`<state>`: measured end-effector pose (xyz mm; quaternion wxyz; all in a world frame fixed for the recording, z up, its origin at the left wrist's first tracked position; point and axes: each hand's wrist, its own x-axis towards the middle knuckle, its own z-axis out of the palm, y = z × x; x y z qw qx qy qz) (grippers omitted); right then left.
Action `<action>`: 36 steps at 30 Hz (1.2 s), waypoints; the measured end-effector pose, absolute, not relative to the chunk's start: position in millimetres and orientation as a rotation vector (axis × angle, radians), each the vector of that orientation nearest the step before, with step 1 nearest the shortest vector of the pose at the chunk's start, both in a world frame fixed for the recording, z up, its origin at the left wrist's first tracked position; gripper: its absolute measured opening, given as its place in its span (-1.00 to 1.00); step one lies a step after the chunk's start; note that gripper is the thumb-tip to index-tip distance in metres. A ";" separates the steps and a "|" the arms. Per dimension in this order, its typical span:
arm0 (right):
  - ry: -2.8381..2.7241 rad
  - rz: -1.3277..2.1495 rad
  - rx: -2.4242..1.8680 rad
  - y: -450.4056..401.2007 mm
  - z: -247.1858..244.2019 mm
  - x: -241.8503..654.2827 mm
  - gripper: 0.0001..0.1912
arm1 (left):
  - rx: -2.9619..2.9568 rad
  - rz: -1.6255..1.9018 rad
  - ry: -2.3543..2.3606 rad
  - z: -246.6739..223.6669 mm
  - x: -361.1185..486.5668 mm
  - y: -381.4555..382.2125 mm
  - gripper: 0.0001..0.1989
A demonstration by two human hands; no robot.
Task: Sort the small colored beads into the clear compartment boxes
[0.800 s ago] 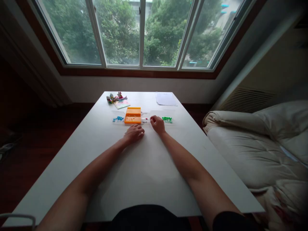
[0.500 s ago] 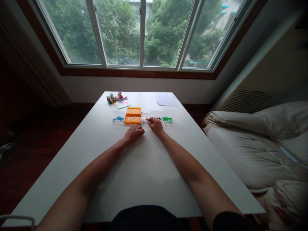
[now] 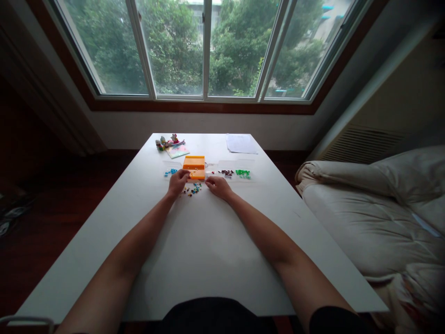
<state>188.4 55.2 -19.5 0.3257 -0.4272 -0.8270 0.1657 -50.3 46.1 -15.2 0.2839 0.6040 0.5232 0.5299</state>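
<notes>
My left hand (image 3: 177, 182) is at the left front of the orange open box (image 3: 193, 163), its bent fingertips over the lower half, where several tiny pale pieces lie. Its fingers are closed; whatever they hold is too small to make out. My right hand (image 3: 219, 186) rests on the table just right of the box, thumb and fingers pressed together, their content also hidden. Between the hands lies a loose pile of small mixed-colour pieces (image 3: 193, 189). Clear trays flank the box, with blue pieces (image 3: 171, 172) on the left, and dark brown pieces (image 3: 226, 173) and green pieces (image 3: 242, 173) on the right.
Small colourful figures (image 3: 169, 142) and a pastel card (image 3: 178, 151) lie at the back left of the white table (image 3: 208, 260). Sheets of paper (image 3: 241, 144) are at the back right. A beige sofa (image 3: 340, 208) stands on the right, below a wide window (image 3: 205, 51).
My left hand has moved left and up to the orange box, uncovering the mixed pile. My right hand has drawn back toward me from the clear tray, revealing a red piece and the brown pieces.
</notes>
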 end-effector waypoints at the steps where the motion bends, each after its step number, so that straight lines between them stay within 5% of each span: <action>1: -2.178 0.435 -1.114 54.7 -19.5 187.3 -0.85 | 1.570 1.431 1.383 -15.1 -52.2 47.8 -0.73; 8: -2.214 0.445 -1.102 52.6 -18.3 186.1 -0.86 | 1.579 1.354 1.395 -17.8 -59.6 53.2 -0.56; 16: -2.305 0.397 -1.051 51.3 -20.4 182.5 -0.87 | 1.942 1.211 1.593 -17.4 -64.6 46.5 -0.76; 36: -2.419 0.162 -1.098 44.3 -24.1 176.2 -0.83 | 2.643 0.819 1.544 -24.0 -57.1 37.5 -0.77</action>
